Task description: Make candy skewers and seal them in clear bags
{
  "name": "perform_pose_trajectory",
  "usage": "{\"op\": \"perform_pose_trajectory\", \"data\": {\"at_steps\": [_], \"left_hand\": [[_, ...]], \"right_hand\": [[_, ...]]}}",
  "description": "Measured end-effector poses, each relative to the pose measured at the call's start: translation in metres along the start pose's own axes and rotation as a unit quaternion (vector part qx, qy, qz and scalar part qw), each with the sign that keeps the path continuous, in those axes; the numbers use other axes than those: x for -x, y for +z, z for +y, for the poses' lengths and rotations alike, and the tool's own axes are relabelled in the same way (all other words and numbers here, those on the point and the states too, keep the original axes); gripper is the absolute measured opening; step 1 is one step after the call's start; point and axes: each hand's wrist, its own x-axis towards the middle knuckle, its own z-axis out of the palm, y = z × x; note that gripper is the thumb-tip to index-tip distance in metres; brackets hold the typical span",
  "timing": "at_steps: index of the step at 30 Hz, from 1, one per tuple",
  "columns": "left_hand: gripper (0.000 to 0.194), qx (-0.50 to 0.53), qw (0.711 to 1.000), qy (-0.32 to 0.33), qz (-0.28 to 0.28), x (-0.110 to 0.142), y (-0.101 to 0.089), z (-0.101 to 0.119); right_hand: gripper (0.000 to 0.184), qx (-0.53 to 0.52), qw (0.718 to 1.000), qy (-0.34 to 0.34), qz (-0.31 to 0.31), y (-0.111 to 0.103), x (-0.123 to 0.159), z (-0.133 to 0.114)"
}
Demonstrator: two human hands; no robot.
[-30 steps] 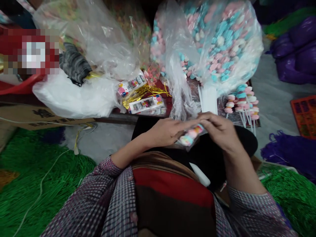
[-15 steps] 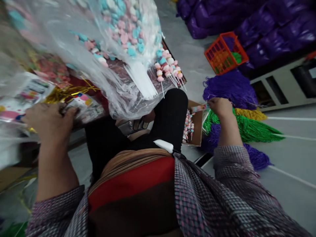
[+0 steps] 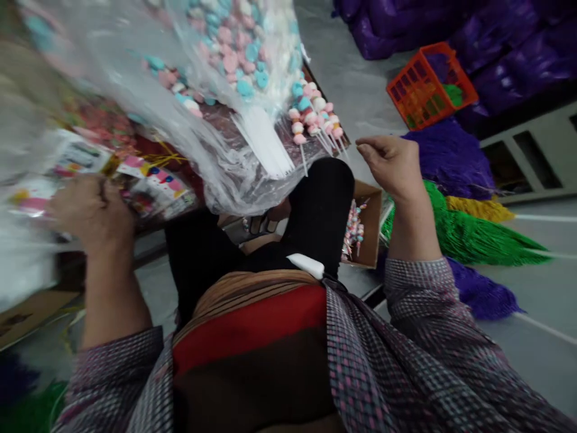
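Observation:
My left hand (image 3: 92,210) lies over printed plastic packets (image 3: 164,183) at the left edge of the work surface. Its fingers are curled in, and blur hides what is between them. My right hand (image 3: 392,159) is raised in the air, with nothing visible in it, fingers bent and thumb slightly apart. Left of its fingertips, a small pile of pink, white and blue candy skewers (image 3: 313,111) lies with sticks pointing toward me. Beside them is a bundle of white sticks (image 3: 264,141). Below my right hand, a cardboard box (image 3: 372,231) contains several wrapped skewers (image 3: 354,231).
A large clear bag of pink and blue candies (image 3: 234,51) covers the surface ahead. Gold twist ties (image 3: 164,157) lie near the packets. To the right are an orange basket (image 3: 408,93), purple strands (image 3: 455,156), green strands (image 3: 487,237) and stacked purple bags (image 3: 518,66).
My right hand has let go of a wrapped skewer by the box and risen leftward toward the candy skewers. My left hand's fingers have drawn together over the packets.

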Motion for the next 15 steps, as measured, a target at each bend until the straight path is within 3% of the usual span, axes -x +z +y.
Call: {"op": "perform_pose_trajectory", "data": {"at_steps": [1, 3, 7, 11, 15], "left_hand": [[0.003, -0.021, 0.999, 0.001, 0.046, 0.001, 0.0, 0.002], [0.006, -0.02, 0.996, 0.026, 0.078, 0.004, -0.002, 0.005], [0.014, 0.017, 0.981, 0.139, 0.133, 0.015, -0.009, 0.017], [0.024, 0.07, 0.973, 0.204, 0.088, 0.032, -0.013, 0.043], [0.028, 0.158, 0.972, 0.173, 0.009, 0.046, -0.015, 0.065]], "right_hand": [[0.024, -0.045, 0.999, -0.027, -0.007, 0.007, -0.004, -0.021], [0.026, -0.14, 0.987, -0.066, -0.035, 0.025, -0.009, -0.064], [0.036, -0.319, 0.926, -0.116, -0.164, 0.076, -0.018, -0.15], [0.05, -0.436, 0.851, -0.118, -0.268, 0.13, -0.026, -0.217], [0.038, -0.488, 0.819, -0.063, -0.296, 0.16, -0.027, -0.237]]}}
